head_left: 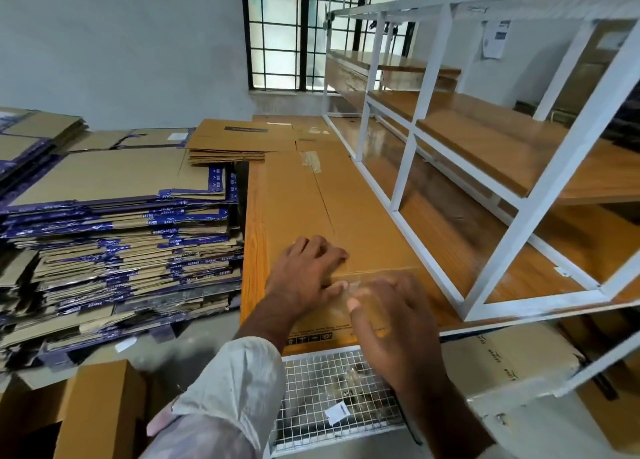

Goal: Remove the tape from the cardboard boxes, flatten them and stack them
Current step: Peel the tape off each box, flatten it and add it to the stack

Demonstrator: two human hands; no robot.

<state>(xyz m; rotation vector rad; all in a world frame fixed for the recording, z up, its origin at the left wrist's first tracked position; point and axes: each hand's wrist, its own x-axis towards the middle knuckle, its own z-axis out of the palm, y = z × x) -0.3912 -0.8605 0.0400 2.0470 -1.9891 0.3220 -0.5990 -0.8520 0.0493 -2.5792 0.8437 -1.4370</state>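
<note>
Wire basket (313,393), directly below both hands: holds crumpled clear tape scraps (353,379) and one small white label (337,413).

One long cardboard box (304,195) lies on the wooden counter (252,223), running away from the hands toward the window (311,32). A clear tape strip (311,160) sits on its far seam, well beyond the fingers.

Left hand (306,271): fingers spread and bent, pressing down on the near top edge of the box, holding nothing. Right hand (391,323): just beside the left, thumb and fingers pinching a piece of clear tape (356,287) at the box's near corner; blurred, so the exact grip is hard to read.

Flattened boxes: one tall stack (114,250) left of the left hand, with blue printed edges, too many sheets to count. A second, smaller stack (239,143) beyond it, at the counter's far left corner. More stacks at the far left, partly cut off.

Right of the right hand: white metal shelf frame (408,153) with wooden shelves, standing close along the box's right side. One unflattened box (509,368) under the frame, near the right wrist. One open brown box (100,410) beside the left sleeve (228,389).
</note>
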